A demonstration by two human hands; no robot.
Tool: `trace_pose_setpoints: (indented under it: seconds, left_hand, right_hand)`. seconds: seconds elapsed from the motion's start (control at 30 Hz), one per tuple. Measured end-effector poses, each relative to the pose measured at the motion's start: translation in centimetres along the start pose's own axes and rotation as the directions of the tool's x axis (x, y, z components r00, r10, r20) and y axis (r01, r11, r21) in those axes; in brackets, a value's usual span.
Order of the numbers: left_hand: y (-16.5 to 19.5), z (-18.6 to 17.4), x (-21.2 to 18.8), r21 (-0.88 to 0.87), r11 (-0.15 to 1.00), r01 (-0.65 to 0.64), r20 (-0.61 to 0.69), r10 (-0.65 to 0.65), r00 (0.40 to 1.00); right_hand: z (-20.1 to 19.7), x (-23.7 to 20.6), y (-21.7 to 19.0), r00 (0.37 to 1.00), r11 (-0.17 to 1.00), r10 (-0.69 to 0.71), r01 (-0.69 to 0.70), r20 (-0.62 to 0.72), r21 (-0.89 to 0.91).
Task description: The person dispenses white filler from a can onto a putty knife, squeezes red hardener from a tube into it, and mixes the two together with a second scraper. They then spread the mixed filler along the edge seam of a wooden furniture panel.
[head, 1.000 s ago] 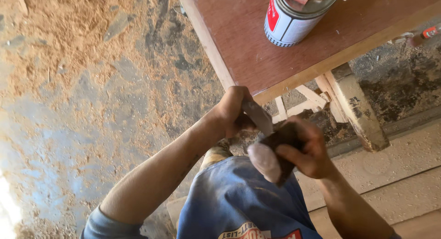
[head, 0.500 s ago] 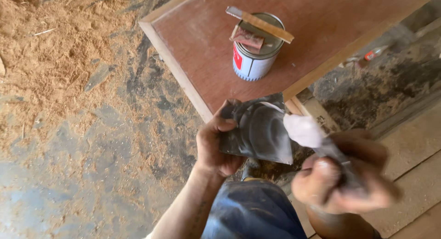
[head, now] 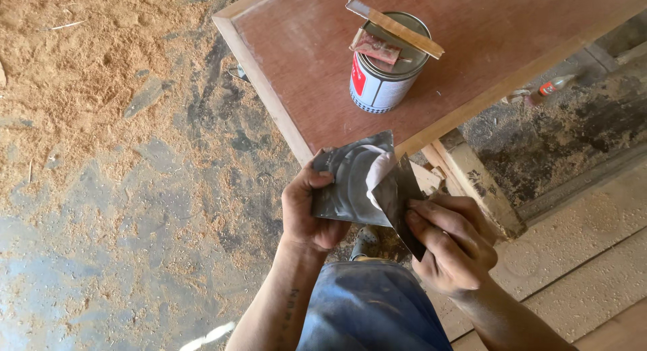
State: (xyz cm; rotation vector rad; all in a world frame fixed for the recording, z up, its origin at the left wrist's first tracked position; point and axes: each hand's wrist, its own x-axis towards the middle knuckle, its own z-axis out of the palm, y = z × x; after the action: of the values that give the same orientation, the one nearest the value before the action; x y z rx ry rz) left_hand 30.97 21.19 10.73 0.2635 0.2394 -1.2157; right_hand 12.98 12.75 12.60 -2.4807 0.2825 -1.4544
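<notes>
both hands' grip (head: pixel 306 213) (head: pixel 451 246) holds one sandpaper sheet (head: pixel 354 182); one tin (head: pixel 385 71) nearby.

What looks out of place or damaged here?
The dark sandpaper sheet held by the left hand and right hand looks worn and creased. Sawdust litters the floor, and a stick lies across the tin.

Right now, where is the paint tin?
In the head view the paint tin stands upper centre on the reddish-brown board, a wooden stick across its top, beyond both hands.
</notes>
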Motion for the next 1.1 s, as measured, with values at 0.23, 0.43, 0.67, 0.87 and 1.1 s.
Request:
trace_pose_setpoints:
  seconds: [0.23,0.43,0.67,0.87,1.1]
  left_hand:
    - [1.3,-1.2,-0.2,0.064,0.995,-0.079,0.01,0.078,0.997]
    - [2.4,-2.0,-0.3,0.042,0.988,-0.15,0.082,0.147,0.986]
    - [1.5,-1.6,-1.4,0.423,0.827,-0.37,0.199,0.313,0.929]
    - [0.8,-0.7,-1.6,0.582,0.702,-0.411,0.223,0.349,0.91]
    - [1.3,-1.0,-1.5,0.666,0.575,-0.475,0.308,0.367,0.877]
  right_hand:
    - [-0.4,-2.3,1.1,0.997,0.999,0.029,-0.026,0.072,-0.036]
    - [0.7,-4.3,3.1,0.99,0.996,0.086,-0.084,0.116,-0.025]
    - [-0.6,-3.0,3.0,0.748,0.569,0.65,-0.597,0.135,0.566]
    - [-2.2,-2.2,1.6,0.709,0.382,0.653,-0.611,0.265,0.693]
    - [-3.7,-4.4,0.2,0.608,0.45,0.648,-0.791,0.459,0.414]
